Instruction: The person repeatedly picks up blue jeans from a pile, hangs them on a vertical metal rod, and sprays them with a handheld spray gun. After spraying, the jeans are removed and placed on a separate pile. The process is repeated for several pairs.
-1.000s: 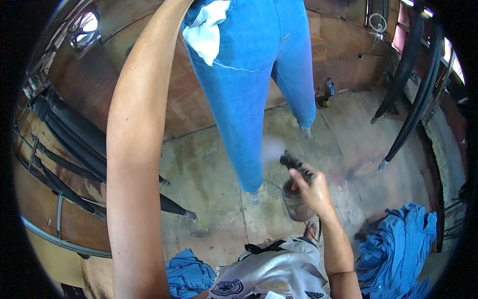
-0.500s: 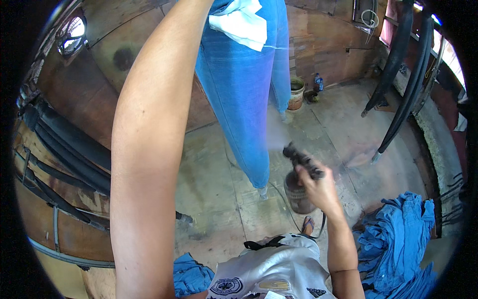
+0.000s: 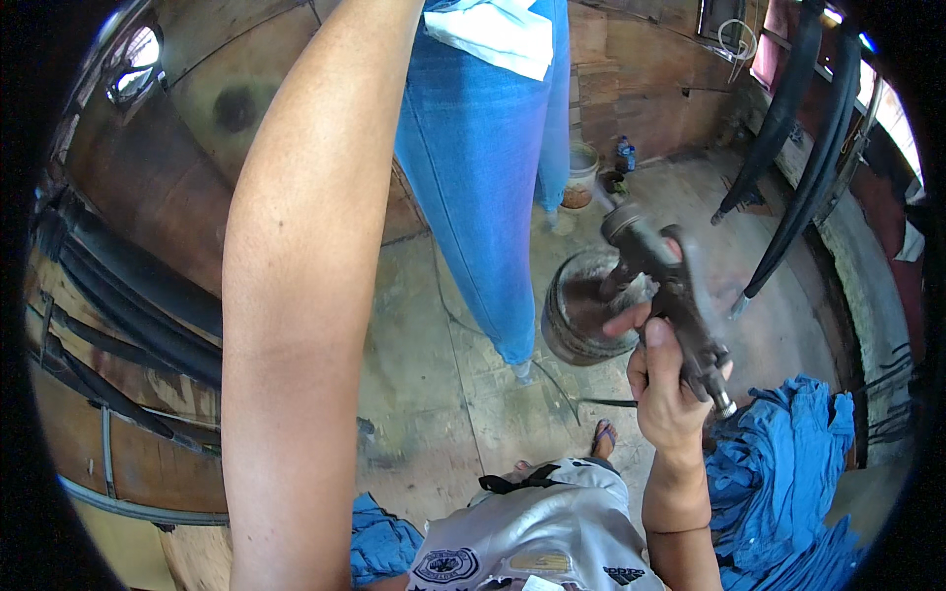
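Gripped in my right hand [image 3: 670,394] is a dark metal spray gun [image 3: 660,261], its stained round paint cup [image 3: 581,315] hanging underneath. The nozzle points up and away, to the right of a hanging pair of blue jeans [image 3: 473,167]. Those jeans appear filled out, with a purplish tint down the right side of the nearer leg. White cloth [image 3: 493,34] covers part of their top. My left arm reaches up past the jeans' left side; its hand is beyond the upper edge, out of sight.
Blue garments lie in a heap [image 3: 788,473] at my right, and more blue cloth [image 3: 379,542] lies at my lower left. Black padded leg forms [image 3: 798,197] stand at right, others [image 3: 138,276] at left. A bucket [image 3: 581,177] and blue bottle [image 3: 626,153] sit by the back wall.
The spray gun has come up and closer, moving right, away from the jeans' lower leg. The mist at its nozzle is gone. My left arm stays nearly still.
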Demonstrator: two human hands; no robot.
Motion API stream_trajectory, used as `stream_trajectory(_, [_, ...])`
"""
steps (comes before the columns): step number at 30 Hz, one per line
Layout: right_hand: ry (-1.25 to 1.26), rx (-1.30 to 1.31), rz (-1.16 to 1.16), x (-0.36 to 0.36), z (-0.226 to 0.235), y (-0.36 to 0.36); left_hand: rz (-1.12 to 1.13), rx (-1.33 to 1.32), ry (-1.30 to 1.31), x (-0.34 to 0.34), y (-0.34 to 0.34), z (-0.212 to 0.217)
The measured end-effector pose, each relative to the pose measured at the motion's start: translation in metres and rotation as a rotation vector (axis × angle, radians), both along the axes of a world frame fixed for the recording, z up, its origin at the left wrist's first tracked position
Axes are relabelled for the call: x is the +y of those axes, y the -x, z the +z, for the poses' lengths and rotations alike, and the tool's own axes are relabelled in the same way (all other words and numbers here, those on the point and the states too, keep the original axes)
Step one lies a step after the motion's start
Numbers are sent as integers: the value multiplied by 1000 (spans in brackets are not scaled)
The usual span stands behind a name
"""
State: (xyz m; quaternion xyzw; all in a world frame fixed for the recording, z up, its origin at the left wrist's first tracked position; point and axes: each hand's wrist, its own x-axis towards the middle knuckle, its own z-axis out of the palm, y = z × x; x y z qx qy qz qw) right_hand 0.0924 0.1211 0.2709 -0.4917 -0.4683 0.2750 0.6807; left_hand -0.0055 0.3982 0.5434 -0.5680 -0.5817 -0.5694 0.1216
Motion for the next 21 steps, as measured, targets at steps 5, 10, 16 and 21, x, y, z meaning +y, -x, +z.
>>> stream_trajectory(5, [252,-234,121,30,-62,-3,-158,39,-12,9,24,6])
stream_trajectory(10, [660,-378,282,29,-157,-12,-535,143,-143,41,68,11])
stream_trajectory(16, [681,-297,207,-4,-179,-56,-598,226,-93,88,125,22])
stream_trajectory(21, [525,-269,96,-18,-143,-98,-652,25,157,111,163,29])
